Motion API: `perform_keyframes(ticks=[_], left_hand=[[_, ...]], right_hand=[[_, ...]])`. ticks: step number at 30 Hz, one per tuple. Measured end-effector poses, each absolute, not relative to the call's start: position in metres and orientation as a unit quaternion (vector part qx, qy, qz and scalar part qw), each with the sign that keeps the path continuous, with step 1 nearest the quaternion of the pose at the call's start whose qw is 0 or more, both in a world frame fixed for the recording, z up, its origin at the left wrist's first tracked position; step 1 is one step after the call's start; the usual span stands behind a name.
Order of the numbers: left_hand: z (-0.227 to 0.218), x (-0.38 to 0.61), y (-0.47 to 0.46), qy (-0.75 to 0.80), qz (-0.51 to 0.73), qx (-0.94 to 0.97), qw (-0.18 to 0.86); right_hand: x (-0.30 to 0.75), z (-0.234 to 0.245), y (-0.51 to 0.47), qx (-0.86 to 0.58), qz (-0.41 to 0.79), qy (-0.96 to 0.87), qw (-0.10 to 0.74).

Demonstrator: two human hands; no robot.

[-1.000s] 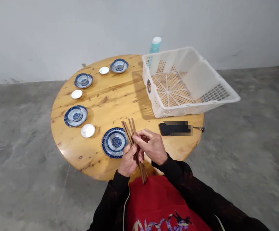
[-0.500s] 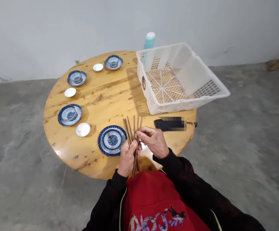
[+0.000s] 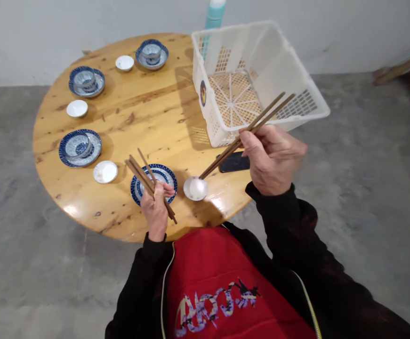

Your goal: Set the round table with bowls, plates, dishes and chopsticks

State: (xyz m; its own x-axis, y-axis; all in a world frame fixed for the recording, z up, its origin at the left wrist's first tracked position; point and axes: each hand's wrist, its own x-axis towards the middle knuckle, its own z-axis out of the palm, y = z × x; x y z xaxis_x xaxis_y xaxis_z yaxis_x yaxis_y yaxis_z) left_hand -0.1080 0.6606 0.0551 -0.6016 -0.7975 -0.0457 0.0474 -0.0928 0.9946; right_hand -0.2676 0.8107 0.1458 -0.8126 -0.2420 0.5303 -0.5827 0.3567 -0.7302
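Note:
Two brown chopsticks [image 3: 226,153] are gripped in my right hand [image 3: 270,157], raised over the table's right front part. They slant from upper right to lower left, and their lower ends appear at or above a small white dish [image 3: 195,188]; contact I cannot make out. My left hand [image 3: 156,207] is closed around several more chopsticks [image 3: 139,172], fanned slightly apart. It hovers in front of a blue-and-white plate [image 3: 172,176] with a smaller piece of the same pattern on it, partly hiding both.
On the round wooden table [image 3: 148,122], blue-patterned plates with bowls [image 3: 78,146] and small white dishes [image 3: 105,172] line the left and far edge. A white plastic basket [image 3: 205,101] stands at the right, a teal bottle [image 3: 214,16] behind it, a dark phone-like object [image 3: 233,162] in front.
My hands have separated. The right one has drawn two chopsticks out of the bunch and moved right with them, while the left has gone left with the others. The view has tilted down.

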Motion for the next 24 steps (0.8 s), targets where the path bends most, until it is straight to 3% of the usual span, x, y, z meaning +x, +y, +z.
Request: perform_keyframes(ticks=[3, 10, 24], left_hand=[[0.052, -0.098, 0.656, -0.593, -0.657, 0.326, 0.333], [0.036, -0.078, 0.669, -0.584, -0.664, 0.35, 0.309], [0.027, -0.074, 0.673, -0.59, -0.667, 0.363, 0.275]], right_hand=[[-0.285, 0.12, 0.808, 0.274, 0.458, -0.821, 0.201], [-0.304, 0.049, 0.799, 0.297, 0.392, -0.85, 0.186], [-0.301, 0.039, 0.802, 0.314, 0.366, -0.857, 0.18]])
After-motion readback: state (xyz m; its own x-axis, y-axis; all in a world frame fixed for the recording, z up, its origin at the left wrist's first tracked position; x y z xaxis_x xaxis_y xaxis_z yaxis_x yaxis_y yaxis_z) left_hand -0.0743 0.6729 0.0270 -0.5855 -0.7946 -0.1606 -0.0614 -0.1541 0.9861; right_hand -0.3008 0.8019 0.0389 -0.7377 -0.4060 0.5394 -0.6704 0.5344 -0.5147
